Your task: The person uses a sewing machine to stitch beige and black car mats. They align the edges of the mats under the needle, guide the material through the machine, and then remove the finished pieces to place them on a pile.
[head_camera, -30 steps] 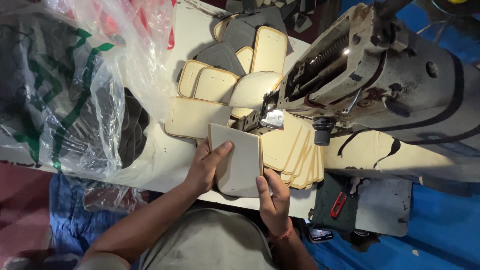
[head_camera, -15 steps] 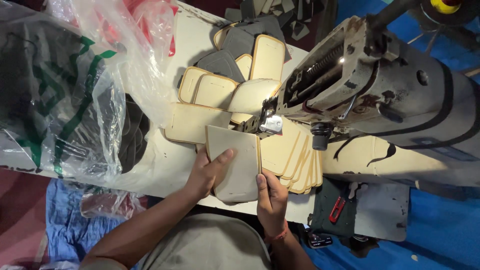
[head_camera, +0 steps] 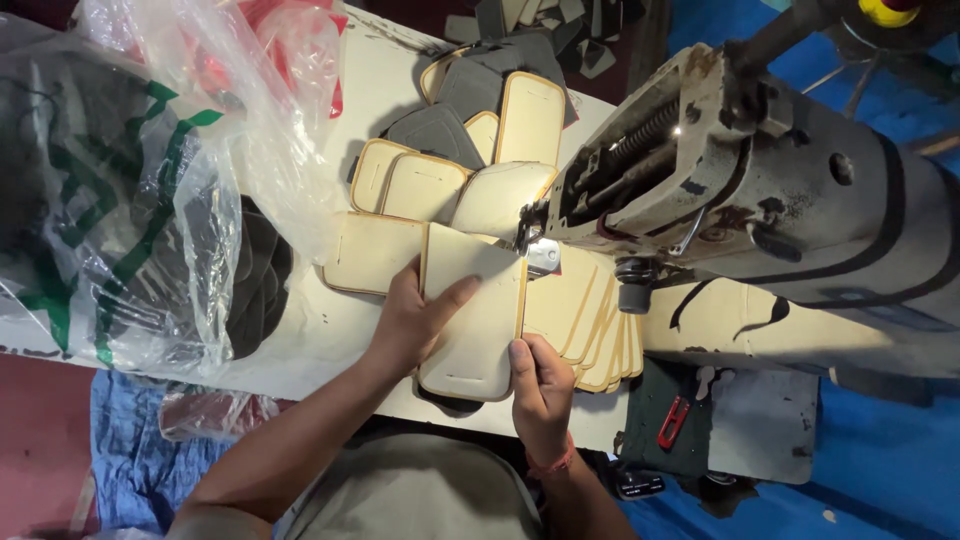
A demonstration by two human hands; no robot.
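A cream rounded-rectangular padded piece (head_camera: 478,320) with a tan stitched border lies on the white table (head_camera: 300,340) under the presser foot (head_camera: 540,255) of a grey sewing machine (head_camera: 760,190). My left hand (head_camera: 415,318) lies flat on the piece's left side, fingers spread over it. My right hand (head_camera: 540,385) pinches its lower right edge, thumb on top. The piece's right edge sits at the needle.
Several similar cream pieces (head_camera: 585,320) are stacked to the right under the machine, and more cream and grey ones (head_camera: 460,140) fan out behind. A large clear plastic bag (head_camera: 130,200) of dark material fills the left. Blue cloth (head_camera: 130,450) lies below the table.
The piece and both hands have shifted slightly toward me as its right edge passes under the presser foot. The camera has drifted a little.
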